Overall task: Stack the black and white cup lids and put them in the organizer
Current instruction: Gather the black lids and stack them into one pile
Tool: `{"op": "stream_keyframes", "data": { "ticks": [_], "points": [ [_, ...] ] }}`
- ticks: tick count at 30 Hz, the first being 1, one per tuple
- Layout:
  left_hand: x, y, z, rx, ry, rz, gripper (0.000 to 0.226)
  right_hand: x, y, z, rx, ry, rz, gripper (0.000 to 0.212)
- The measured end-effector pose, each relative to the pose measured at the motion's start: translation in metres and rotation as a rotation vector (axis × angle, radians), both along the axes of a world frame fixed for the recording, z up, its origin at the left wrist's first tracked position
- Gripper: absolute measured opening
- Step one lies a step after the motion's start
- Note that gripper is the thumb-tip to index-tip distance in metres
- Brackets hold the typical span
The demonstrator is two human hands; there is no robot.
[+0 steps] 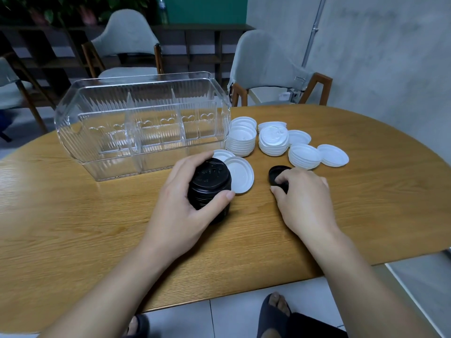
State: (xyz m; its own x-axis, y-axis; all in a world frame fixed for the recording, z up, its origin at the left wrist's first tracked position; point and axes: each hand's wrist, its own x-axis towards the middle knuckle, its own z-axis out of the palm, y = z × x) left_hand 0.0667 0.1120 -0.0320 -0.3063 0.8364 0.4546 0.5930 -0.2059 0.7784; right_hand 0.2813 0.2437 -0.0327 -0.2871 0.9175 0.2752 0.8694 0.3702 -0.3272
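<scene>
My left hand [180, 203] is wrapped around a tall stack of black lids [210, 186] standing on the wooden table. My right hand [302, 198] has its fingers curled on a single black lid [277, 175] that lies on the table just to the right. Two loose white lids [240, 175] lie behind the black stack. Further back are several stacks of white lids [242, 140], with one loose white lid [333, 155] at the far right. The clear ribbed organizer [144, 125] with dividers stands at the back left; I see nothing in it.
The oval wooden table [73, 203] has its front edge near my body. Grey chairs [268, 67] stand behind the table. My sandalled feet [275, 311] show on the tiled floor below the edge.
</scene>
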Motion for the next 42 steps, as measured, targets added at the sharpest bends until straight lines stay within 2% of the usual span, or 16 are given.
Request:
{"op": "stream_keyframes", "data": {
  "ticks": [1, 6, 11, 14, 20, 24, 30, 33, 37, 40, 42],
  "points": [
    [0.000, -0.001, 0.000, 0.002, -0.002, 0.005, 0.070, 0.000, 0.000, 0.001, -0.001, 0.008, -0.002, 0.005],
    [-0.003, -0.004, 0.002, 0.015, 0.000, 0.040, 0.072, -0.001, -0.006, 0.008, 0.040, 0.114, -0.002, 0.015],
    [-0.012, -0.009, 0.002, 0.022, 0.017, 0.066, 0.073, -0.007, -0.019, 0.025, 0.092, 0.481, 0.075, 0.012],
    [-0.017, -0.013, 0.003, 0.008, 0.012, 0.089, 0.077, -0.016, -0.028, 0.033, 0.098, 0.612, 0.136, 0.013],
    [-0.028, -0.019, 0.005, -0.007, -0.035, 0.102, 0.080, -0.043, -0.042, 0.046, -0.186, 0.939, 0.296, 0.014],
    [-0.032, -0.025, 0.009, -0.005, -0.055, 0.079, 0.093, -0.057, -0.055, 0.053, -0.333, 1.126, 0.373, 0.018],
    [-0.035, -0.030, 0.030, 0.127, 0.015, 0.064, 0.105, -0.069, -0.071, 0.059, -0.574, 1.377, 0.474, 0.025],
    [-0.037, -0.028, 0.030, 0.180, 0.011, 0.043, 0.100, -0.078, -0.076, 0.058, -0.677, 1.434, 0.505, 0.025],
    [-0.041, -0.029, 0.026, 0.163, 0.002, 0.055, 0.087, -0.085, -0.075, 0.052, -0.735, 1.401, 0.492, 0.030],
    [-0.044, -0.030, 0.025, 0.152, 0.023, 0.081, 0.083, -0.088, -0.074, 0.052, -0.699, 1.341, 0.489, 0.029],
    [-0.046, -0.030, 0.025, 0.153, 0.036, 0.098, 0.080, -0.088, -0.074, 0.055, -0.564, 1.242, 0.463, 0.035]
  ]
}}
